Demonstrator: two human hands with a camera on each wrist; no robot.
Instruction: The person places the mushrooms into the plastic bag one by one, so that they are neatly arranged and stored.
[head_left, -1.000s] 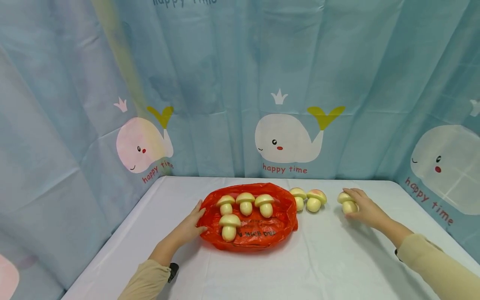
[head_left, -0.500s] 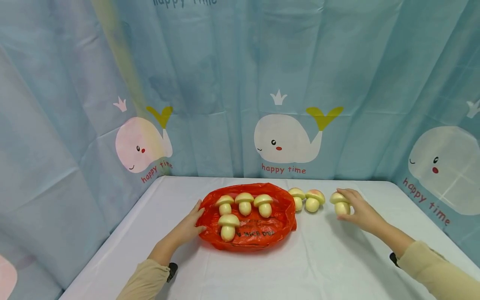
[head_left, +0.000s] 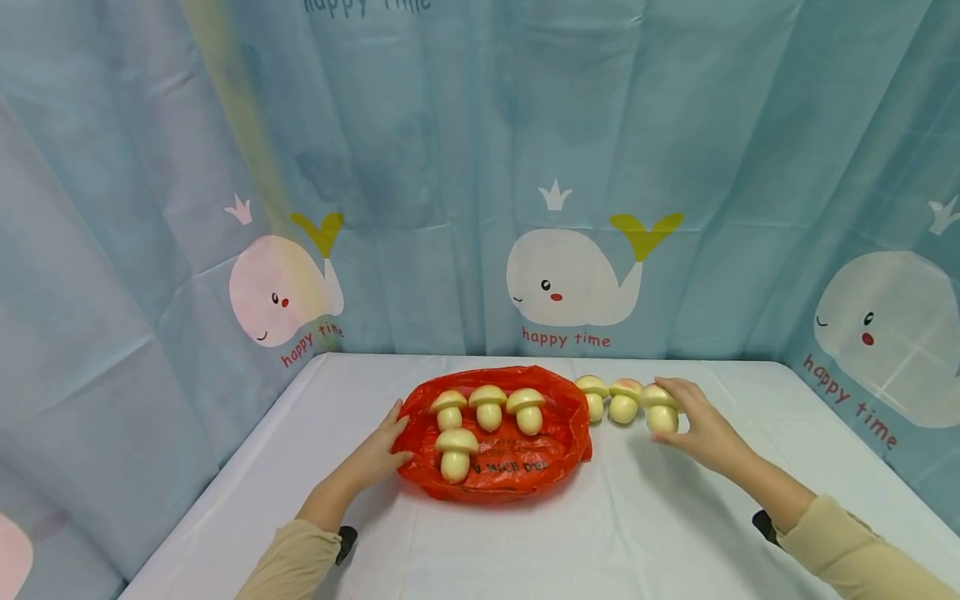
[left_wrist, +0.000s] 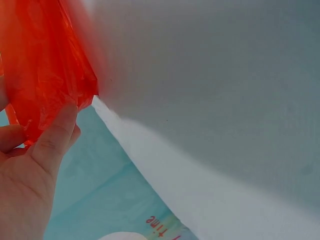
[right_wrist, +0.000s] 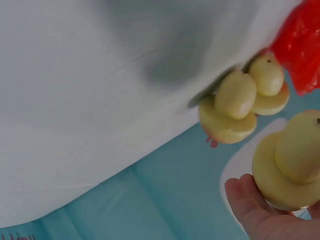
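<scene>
Several pale yellow toy mushrooms lie in a red plastic bag spread on the table, its rim rolled wide. My left hand holds the bag's left side, with thumb and fingers at its rim; in the left wrist view one finger lies along the red film. My right hand grips another toy mushroom between thumb and fingers, stem down. In the right wrist view this held mushroom appears above the fingertips. Two more mushrooms stand beside the bag's right edge, the nearer one blushed red.
A white cloth covers the table. Behind and at both sides hangs a light blue curtain printed with whales and lettering. A black band sits at my right wrist, below a beige sleeve.
My right hand has moved left with its mushroom, coming close to the two standing beside the bag. The left hand and the bag have stayed in place.
</scene>
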